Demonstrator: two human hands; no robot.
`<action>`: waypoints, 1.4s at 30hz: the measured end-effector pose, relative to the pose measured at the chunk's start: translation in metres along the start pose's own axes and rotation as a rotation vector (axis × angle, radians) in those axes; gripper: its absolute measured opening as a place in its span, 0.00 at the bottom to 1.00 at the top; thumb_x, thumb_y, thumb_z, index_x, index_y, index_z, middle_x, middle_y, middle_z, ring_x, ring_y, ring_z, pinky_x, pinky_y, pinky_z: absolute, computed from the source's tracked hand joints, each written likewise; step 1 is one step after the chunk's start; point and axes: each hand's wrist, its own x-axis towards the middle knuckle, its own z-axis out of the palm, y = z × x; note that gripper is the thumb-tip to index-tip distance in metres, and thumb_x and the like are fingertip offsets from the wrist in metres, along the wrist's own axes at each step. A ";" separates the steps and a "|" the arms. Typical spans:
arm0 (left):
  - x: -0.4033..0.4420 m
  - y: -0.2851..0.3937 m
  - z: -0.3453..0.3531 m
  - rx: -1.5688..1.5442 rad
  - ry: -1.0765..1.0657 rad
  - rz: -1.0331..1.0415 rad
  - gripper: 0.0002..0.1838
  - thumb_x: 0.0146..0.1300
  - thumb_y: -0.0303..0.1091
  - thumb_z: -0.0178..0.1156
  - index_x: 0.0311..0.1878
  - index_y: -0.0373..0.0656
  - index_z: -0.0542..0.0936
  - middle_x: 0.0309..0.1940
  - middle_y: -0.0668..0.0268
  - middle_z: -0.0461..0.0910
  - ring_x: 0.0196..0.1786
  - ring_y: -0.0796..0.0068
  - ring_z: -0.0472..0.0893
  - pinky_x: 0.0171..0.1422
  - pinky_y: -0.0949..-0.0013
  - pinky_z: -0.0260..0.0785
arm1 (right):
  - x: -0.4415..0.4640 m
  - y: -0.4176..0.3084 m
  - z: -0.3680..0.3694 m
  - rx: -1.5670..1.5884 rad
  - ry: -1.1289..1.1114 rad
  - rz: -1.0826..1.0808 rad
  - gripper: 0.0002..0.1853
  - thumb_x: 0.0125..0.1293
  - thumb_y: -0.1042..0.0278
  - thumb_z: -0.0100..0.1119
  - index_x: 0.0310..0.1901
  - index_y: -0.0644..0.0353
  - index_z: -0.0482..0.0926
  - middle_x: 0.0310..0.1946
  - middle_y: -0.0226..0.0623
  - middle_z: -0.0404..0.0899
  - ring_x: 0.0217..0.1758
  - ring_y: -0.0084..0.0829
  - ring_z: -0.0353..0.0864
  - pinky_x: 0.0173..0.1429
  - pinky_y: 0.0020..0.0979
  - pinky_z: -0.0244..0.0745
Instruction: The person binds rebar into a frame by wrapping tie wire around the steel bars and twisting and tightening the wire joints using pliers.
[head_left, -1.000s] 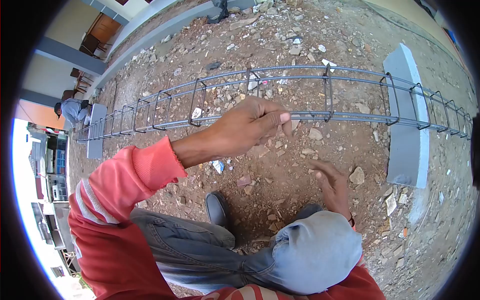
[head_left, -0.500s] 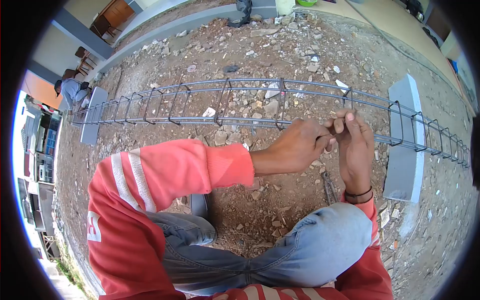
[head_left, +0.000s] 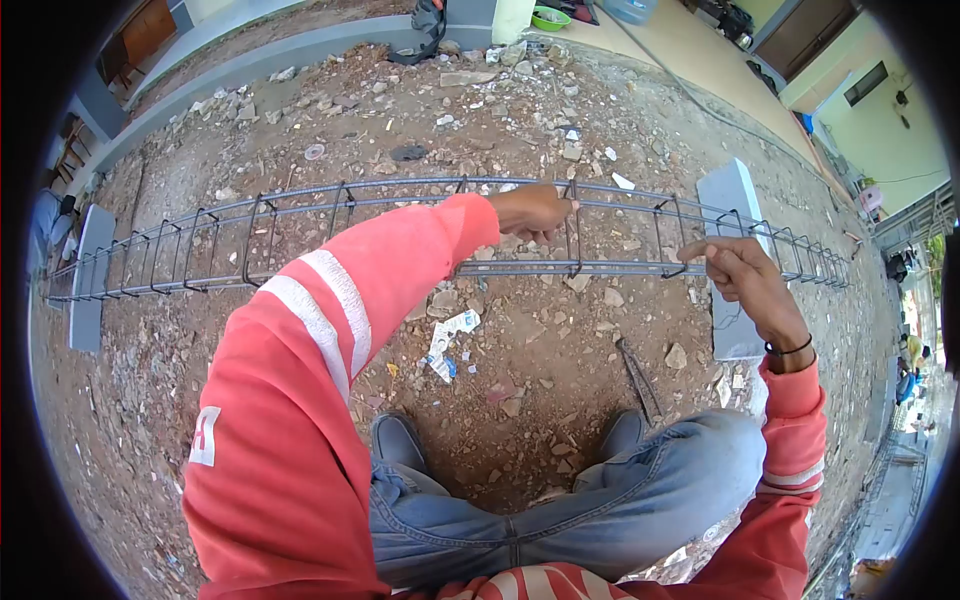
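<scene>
A long steel rebar cage (head_left: 500, 268) lies across in front of me, with square stirrups along its bars. My left hand (head_left: 537, 212) reaches over its far bars, fingers curled, with a fingertip at a stirrup (head_left: 574, 240). Whatever those fingers pinch is too small to make out. To the right, my right hand (head_left: 745, 278) hovers near the close bars, index finger stretched left and the others curled. A thin wire seems to hang below it, but its hold is unclear. Metal pincers (head_left: 638, 382) lie on the ground near my right foot.
Grey blocks prop the cage at the right (head_left: 735, 300) and left (head_left: 92, 285). A person (head_left: 50, 225) crouches at the far left end. Torn printed packaging (head_left: 450, 345) and rubble cover the dirt. A green basin (head_left: 550, 18) stands by the house.
My hands were together above the near bars and have parted. The left has reached to the far bars; the right has moved right and lower. The view has turned toward the right.
</scene>
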 end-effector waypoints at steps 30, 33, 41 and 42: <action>-0.049 0.037 -0.040 -0.529 -0.172 0.392 0.24 0.71 0.47 0.56 0.40 0.29 0.81 0.28 0.60 0.81 0.30 0.75 0.82 0.32 0.73 0.77 | 0.037 -0.064 0.060 -0.329 0.061 -0.085 0.08 0.68 0.68 0.62 0.37 0.65 0.86 0.20 0.30 0.78 0.25 0.20 0.72 0.33 0.28 0.68; -0.061 0.041 -0.048 -0.533 -0.252 0.546 0.21 0.68 0.45 0.63 0.41 0.30 0.83 0.28 0.65 0.81 0.30 0.80 0.80 0.32 0.76 0.75 | 0.056 -0.059 0.058 -0.526 0.084 -0.180 0.09 0.67 0.67 0.63 0.38 0.64 0.85 0.19 0.36 0.77 0.22 0.25 0.72 0.32 0.30 0.67; -0.090 0.010 -0.061 -0.378 -0.228 0.468 0.13 0.64 0.36 0.69 0.40 0.34 0.86 0.24 0.74 0.77 0.25 0.85 0.70 0.28 0.77 0.61 | 0.052 -0.066 0.053 -0.533 0.002 -0.507 0.09 0.68 0.68 0.61 0.40 0.68 0.83 0.24 0.44 0.79 0.25 0.36 0.75 0.35 0.38 0.70; -0.093 0.006 -0.056 -0.331 -0.299 0.479 0.15 0.65 0.38 0.69 0.41 0.33 0.86 0.24 0.73 0.77 0.25 0.85 0.69 0.29 0.76 0.60 | 0.055 -0.050 0.055 -0.462 0.007 -0.608 0.07 0.64 0.70 0.63 0.39 0.64 0.84 0.29 0.42 0.80 0.33 0.37 0.77 0.43 0.37 0.71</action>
